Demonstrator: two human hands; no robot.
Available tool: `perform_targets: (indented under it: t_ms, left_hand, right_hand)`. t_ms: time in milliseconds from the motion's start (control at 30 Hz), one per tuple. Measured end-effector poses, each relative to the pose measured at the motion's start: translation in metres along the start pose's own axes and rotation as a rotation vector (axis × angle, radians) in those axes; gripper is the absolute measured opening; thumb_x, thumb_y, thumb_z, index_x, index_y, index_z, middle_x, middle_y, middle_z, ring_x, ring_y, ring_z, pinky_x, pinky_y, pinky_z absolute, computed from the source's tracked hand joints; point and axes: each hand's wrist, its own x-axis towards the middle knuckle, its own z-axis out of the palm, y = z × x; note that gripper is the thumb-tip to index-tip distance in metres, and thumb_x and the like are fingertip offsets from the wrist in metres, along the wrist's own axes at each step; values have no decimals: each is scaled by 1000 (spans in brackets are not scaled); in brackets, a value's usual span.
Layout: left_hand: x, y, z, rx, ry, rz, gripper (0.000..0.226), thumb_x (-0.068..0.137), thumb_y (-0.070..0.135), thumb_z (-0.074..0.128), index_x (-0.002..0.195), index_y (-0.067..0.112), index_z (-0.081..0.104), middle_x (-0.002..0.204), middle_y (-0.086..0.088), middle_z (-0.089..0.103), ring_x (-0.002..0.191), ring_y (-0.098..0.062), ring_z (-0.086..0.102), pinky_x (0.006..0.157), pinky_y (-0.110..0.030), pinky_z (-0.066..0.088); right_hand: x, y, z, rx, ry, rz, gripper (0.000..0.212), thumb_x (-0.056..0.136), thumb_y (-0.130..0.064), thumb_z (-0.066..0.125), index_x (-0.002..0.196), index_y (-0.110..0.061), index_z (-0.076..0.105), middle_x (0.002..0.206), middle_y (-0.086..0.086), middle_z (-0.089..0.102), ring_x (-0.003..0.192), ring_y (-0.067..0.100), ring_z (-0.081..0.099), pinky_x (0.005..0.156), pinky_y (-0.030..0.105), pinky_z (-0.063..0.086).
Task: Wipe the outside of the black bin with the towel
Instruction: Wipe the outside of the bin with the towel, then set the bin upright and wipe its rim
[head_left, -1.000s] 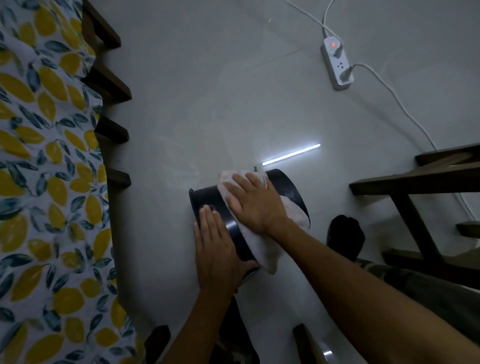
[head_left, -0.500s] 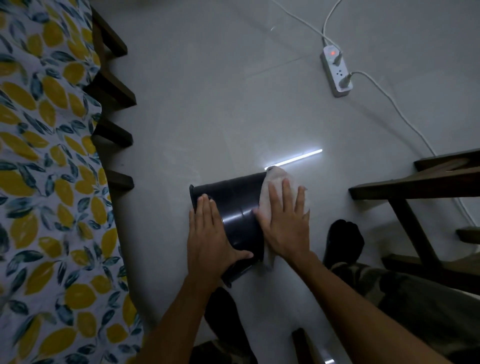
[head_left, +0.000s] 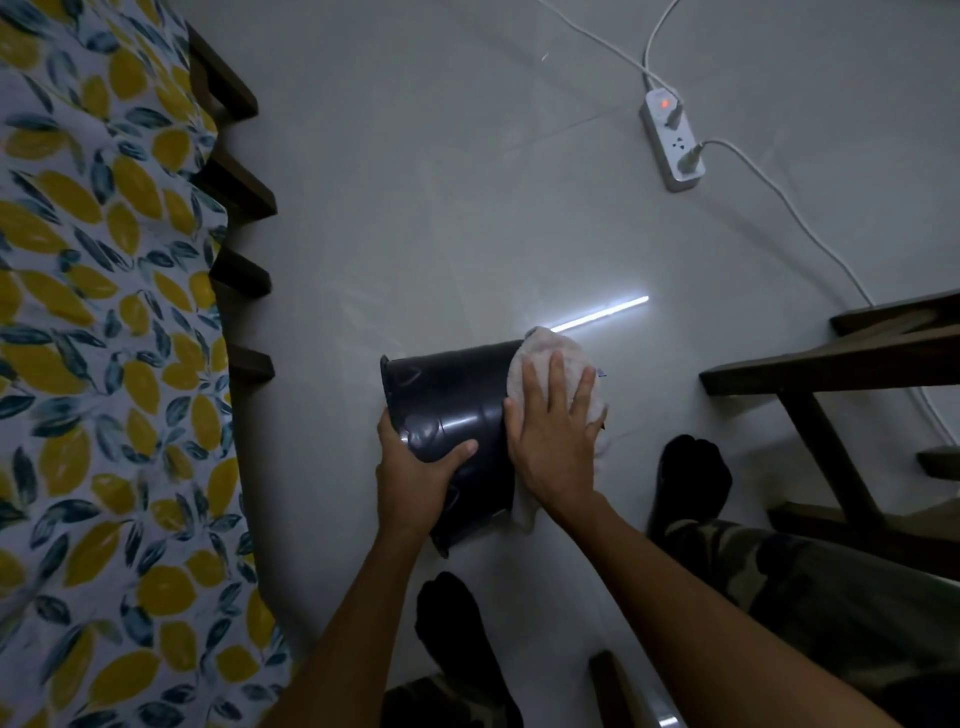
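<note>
The black bin (head_left: 449, 397) lies on its side on the pale floor, rim toward the left. My left hand (head_left: 415, 475) grips its near side close to the rim, thumb over the top of the wall. My right hand (head_left: 553, 439) lies flat, fingers spread, pressing the white towel (head_left: 537, 351) against the bin's right end. The towel covers that end and hangs down below my palm, so the bin's base is hidden.
A bed with a lemon-print sheet (head_left: 98, 364) and dark wooden slats runs along the left. A white power strip (head_left: 672, 145) with cables lies at the back right. A dark wooden frame (head_left: 831, 364) stands at right. My feet in black socks (head_left: 691, 473) rest near the bin.
My right hand slid the towel from the bin's middle to its right end. My left hand shifted from lying flat on top to gripping the near side by the rim.
</note>
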Motion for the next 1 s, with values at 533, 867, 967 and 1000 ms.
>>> perform_targets:
  t_ms: [533, 867, 967, 1000]
  left_hand:
    - [-38, 47, 13, 326, -84, 312, 87, 93, 12, 68, 159, 34, 16, 143, 2, 54, 124, -3, 51, 99, -14, 38]
    - [-41, 13, 51, 600, -305, 312, 82, 103, 16, 50, 156, 43, -6, 150, -12, 46, 126, -27, 54, 101, -42, 48]
    - [-46, 18, 70, 517, -392, 239, 75, 99, 34, 54, 156, 42, 6, 156, -13, 38, 135, -29, 46, 109, -49, 43]
    - [-48, 21, 74, 473, -432, 228, 71, 96, 50, 50, 154, 46, 7, 159, -10, 33, 139, -27, 42, 113, -50, 38]
  right_hand:
    - [-21, -29, -31, 512, 33, 242, 23, 105, -11, 44, 125, -15, 55, 119, 10, 61, 106, 27, 61, 81, 33, 50]
    - [-16, -3, -73, 743, -135, 312, 27, 112, -25, 31, 103, -9, 50, 93, 4, 57, 81, 18, 56, 58, 18, 41]
    - [-8, 9, -87, 885, -204, 427, 44, 99, -41, 31, 107, -9, 60, 97, 12, 66, 88, 29, 66, 66, 31, 52]
    - [-7, 13, -92, 884, -233, 422, 43, 97, -43, 34, 109, -13, 62, 98, 12, 67, 85, 28, 66, 63, 29, 51]
